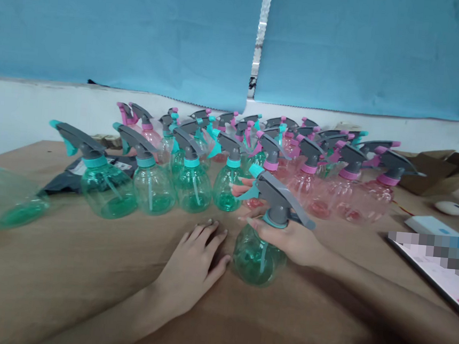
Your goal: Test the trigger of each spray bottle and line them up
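Observation:
A clear green spray bottle (260,257) with a grey and turquoise trigger head stands upright near the front of the table. My right hand (296,239) is closed around its neck, below the spray head. To the left of that bottle, my left hand (200,255) lies on the tabletop with fingers spread and nothing held. Just behind it are more green spray bottles, including one with a turquoise collar (193,187) and another beside it (228,188). Pink spray bottles (342,195) with pink collars stand behind my right hand.
A green bottle (13,201) is cut off at the left edge. A dark plastic package (66,179) lies behind the left bottles. At right are an open cardboard box (438,171), a white mouse (450,208) and a tablet-like screen (426,264). Blue cloth (121,29) covers the wall.

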{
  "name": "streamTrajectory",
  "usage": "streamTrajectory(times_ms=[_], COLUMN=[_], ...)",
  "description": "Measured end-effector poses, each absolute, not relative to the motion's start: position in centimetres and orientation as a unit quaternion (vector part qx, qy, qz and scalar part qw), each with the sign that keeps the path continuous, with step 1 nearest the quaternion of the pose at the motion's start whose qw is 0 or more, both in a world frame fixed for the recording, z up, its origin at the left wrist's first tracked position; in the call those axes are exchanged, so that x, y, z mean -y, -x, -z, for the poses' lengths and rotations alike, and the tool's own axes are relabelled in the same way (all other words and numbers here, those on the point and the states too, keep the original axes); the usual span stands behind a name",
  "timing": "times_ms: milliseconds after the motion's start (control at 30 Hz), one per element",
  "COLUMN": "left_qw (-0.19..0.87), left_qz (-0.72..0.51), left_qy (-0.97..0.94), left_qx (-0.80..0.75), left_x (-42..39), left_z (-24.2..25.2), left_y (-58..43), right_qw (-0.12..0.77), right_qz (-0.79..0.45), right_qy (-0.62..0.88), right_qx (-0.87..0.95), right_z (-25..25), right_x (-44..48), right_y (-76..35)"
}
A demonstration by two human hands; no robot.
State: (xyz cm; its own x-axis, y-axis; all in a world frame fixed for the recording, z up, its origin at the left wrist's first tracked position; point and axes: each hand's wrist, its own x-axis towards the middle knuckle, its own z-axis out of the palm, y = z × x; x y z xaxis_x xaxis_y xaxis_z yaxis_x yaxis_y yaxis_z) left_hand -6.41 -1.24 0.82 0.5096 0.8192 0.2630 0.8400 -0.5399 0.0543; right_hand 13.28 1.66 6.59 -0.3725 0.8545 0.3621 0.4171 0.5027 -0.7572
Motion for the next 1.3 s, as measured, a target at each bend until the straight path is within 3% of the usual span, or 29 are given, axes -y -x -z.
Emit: streamTrajectory(times_ms=[667, 967, 1300], left_qw=[0.037, 0.037, 0.038], left_qz=[0.118, 0.126, 0.132], left_qy=[0.868, 0.865, 0.869], left_qx=[0.480, 0.484, 0.476], left_x=[1.22, 1.24, 1.19], left_z=[-0.89, -0.90, -0.81], left_y=[6.32, 6.31, 6.42], right_qw=[0.385, 0.404, 0.428], right_qz=[-0.276, -0.350, -0.347], right_qy=[0.406, 0.351, 0.338], right_qx=[0.781, 0.769, 0.763], right_z=[-7.19, -6.84, -7.19], right_x=[-1.61, -1.90, -1.83], right_y=[-13.15, -13.32, -13.21])
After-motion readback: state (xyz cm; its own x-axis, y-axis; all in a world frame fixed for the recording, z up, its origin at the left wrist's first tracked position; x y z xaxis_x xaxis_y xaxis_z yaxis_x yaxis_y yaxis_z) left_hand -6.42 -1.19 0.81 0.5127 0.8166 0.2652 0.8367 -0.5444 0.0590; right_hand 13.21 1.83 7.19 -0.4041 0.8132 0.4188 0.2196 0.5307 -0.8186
